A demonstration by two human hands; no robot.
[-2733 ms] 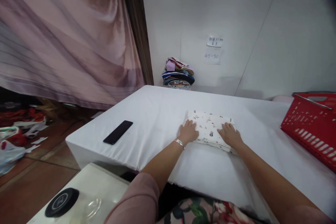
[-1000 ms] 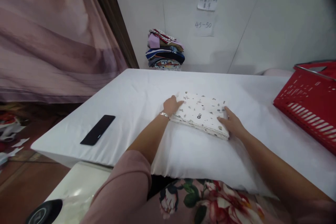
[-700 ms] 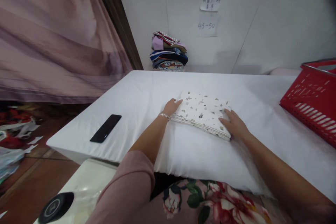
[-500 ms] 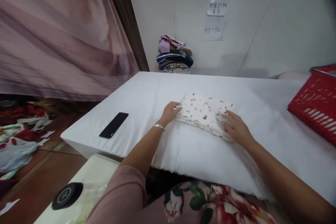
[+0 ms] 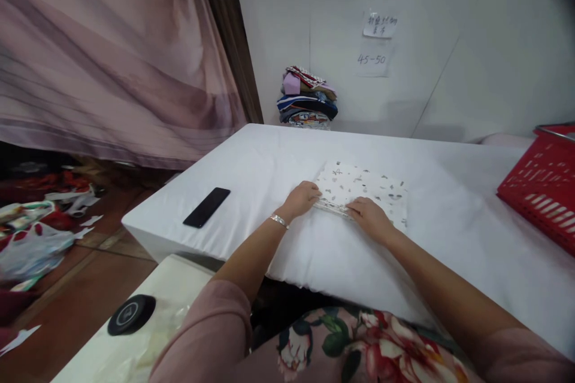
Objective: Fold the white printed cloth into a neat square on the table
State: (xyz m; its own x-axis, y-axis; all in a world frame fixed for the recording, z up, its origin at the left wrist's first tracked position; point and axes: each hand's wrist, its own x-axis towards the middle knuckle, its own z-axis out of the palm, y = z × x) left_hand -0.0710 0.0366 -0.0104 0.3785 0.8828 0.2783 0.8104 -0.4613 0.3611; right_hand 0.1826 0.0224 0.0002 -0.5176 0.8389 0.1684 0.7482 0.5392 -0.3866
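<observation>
left hand (image 5: 300, 199): grip half-curled at folded cloth (image 5: 363, 184), hold unclear | right hand (image 5: 371, 219): grip pinching its near edge | phone (image 5: 206, 207): left of both grips

At left a pink curtain (image 5: 135, 54) hangs beyond a black phone (image 5: 207, 207); a red basket (image 5: 542, 175) stands right.

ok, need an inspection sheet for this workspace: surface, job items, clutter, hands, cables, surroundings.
Surface: white-covered table, lightly wrinkled.
Job items: folded patterned cloth on the table.
Clutter: dark phone on table's left, red basket at its right; plastic bag on floor.
Hands: left fingers at cloth's near-left corner, right fingers at its near edge; grip unclear.
Cables: nothing seen.
Surroundings: wall notes, fabric stack beyond table, pink drape at left.
</observation>
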